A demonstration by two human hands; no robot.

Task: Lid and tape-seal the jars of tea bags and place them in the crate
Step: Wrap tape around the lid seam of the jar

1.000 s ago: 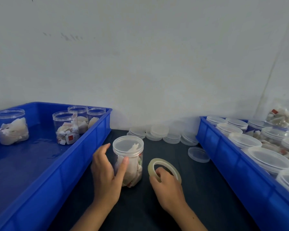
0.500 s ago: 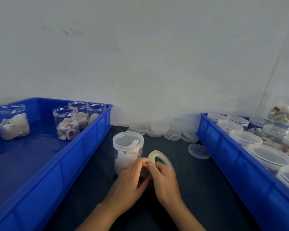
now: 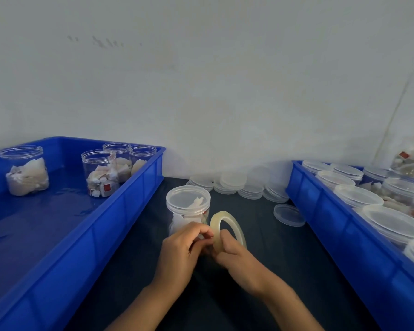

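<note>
The lidded jar of tea bags stands upright on the dark table, its long axis vertical and its lid facing up, between the left crate and the right crate. Just in front of the jar and to its right, the tape roll stands on edge, its open centre facing left and right. The right hand grips the roll's lower part with curled fingers. The left hand pinches its fingers together at the roll's near edge, touching the right hand. Loose lids lie stacked behind the jar, against the wall.
</note>
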